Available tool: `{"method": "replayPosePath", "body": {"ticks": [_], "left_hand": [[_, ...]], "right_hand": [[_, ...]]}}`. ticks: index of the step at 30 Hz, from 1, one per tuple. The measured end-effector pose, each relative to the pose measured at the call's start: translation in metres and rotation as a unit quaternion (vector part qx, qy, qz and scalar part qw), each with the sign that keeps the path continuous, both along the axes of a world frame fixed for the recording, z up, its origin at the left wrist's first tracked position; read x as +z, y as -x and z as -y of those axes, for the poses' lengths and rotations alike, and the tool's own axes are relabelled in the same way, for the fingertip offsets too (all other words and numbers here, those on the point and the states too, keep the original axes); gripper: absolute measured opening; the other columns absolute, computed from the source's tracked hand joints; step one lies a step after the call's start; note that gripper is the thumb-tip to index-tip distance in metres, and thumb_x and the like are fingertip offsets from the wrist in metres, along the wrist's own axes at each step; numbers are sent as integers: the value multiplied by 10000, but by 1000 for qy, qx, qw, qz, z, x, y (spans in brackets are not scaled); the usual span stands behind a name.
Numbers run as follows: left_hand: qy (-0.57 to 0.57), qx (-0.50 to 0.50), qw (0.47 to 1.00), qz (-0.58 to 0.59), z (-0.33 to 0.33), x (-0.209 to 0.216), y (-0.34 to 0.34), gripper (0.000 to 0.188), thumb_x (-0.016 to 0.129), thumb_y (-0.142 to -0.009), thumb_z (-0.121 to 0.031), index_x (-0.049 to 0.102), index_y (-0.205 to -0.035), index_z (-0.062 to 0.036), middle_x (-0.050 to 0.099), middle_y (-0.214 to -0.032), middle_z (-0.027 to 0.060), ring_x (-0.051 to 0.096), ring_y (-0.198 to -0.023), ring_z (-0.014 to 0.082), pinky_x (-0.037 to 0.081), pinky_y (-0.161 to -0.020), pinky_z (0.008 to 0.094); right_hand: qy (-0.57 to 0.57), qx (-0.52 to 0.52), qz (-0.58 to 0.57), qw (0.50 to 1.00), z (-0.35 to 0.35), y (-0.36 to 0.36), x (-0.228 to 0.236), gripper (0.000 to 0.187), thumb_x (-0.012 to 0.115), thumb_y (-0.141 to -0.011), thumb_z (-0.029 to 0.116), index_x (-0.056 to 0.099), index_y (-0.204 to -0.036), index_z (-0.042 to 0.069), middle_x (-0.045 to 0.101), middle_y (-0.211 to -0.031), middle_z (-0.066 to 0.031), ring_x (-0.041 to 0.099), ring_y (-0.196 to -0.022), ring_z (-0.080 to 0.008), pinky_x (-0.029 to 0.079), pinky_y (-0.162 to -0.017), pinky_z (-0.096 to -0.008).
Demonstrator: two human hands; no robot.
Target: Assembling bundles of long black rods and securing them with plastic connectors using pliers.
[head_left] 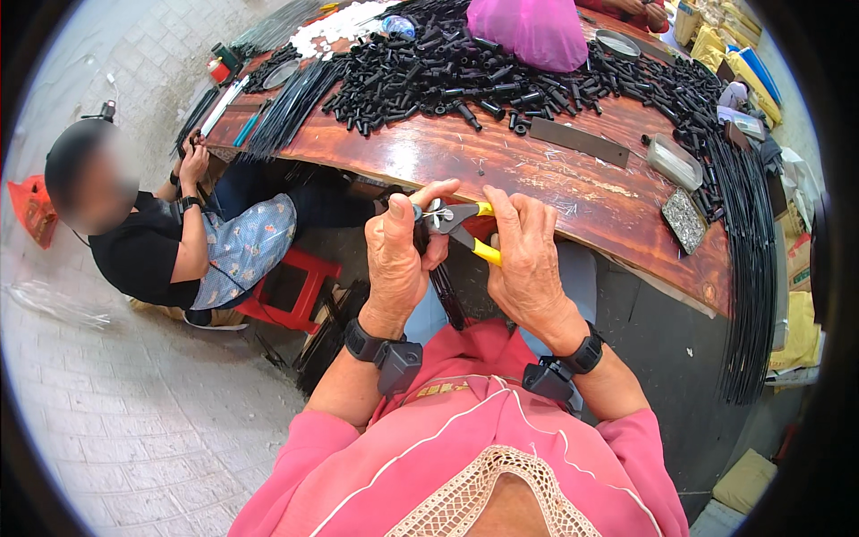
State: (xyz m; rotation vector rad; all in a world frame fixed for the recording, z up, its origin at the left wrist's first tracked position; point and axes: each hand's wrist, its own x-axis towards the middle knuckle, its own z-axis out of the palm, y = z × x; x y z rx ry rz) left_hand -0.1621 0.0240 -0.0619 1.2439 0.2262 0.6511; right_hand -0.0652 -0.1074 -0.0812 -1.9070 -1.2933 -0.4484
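At the table's front edge my right hand (526,255) is closed round cutting pliers with yellow handles (488,253). The metal jaws point left and meet a small pale tip (445,215) beside my left fingers. My left hand (396,251) is closed, its thumb raised and its index finger stretched over the work. Between its fingers is a dark, slim piece, and thin black rods (447,295) hang below that hand. How the rods join the pale tip is hidden by the fingers. Both wrists carry black straps with small devices.
On the wooden table (412,152) lie a large heap of black tubes (403,80), a pink bag (528,31), a flat metal bar (580,141), and a clear tray of small metal parts (684,221). Long black rods (747,268) overhang the right end. A co-worker (143,233) sits left by a red stool (295,291).
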Motion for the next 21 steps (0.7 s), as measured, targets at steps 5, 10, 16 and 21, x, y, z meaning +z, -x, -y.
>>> {"method": "replayPosePath", "body": {"ticks": [5, 10, 16, 21], "left_hand": [[6, -2, 1000, -16, 0, 0, 0, 771, 438, -912, -666, 613, -1175, 37, 452, -516, -27, 341, -431, 46, 260, -431, 211], [2, -31, 999, -13, 1, 0, 0, 803, 447, -894, -685, 602, -1191, 45, 449, -519, -30, 334, -426, 49, 250, -430, 218], [-6, -49, 999, -24, 2, 0, 0, 856, 449, -870, -716, 594, -1194, 63, 457, -538, -31, 351, -452, 47, 249, -436, 220], [-51, -110, 993, 1, -4, -6, 10, 823, 726, -753, -572, 572, -1238, 75, 524, -643, -26, 444, -536, 45, 324, -483, 206]], "right_hand": [[-24, -30, 51, 998, -4, -8, -8, 641, 600, -695, -99, 455, -1310, 10, 468, -1078, -193, 461, -965, -361, 419, -838, -430], [-41, -24, 69, 996, -2, -14, -6, 572, 648, -741, -50, 488, -1283, 36, 480, -1057, -179, 475, -939, -345, 451, -776, -408], [-24, -17, 77, 997, 7, -30, -4, 491, 716, -755, 57, 539, -1213, 61, 525, -969, -124, 502, -907, -305, 465, -710, -386], [34, 179, 26, 983, 22, -70, 29, 378, 788, -718, 177, 646, -1053, 77, 599, -766, -87, 593, -693, -260, 484, -555, -360]]}}
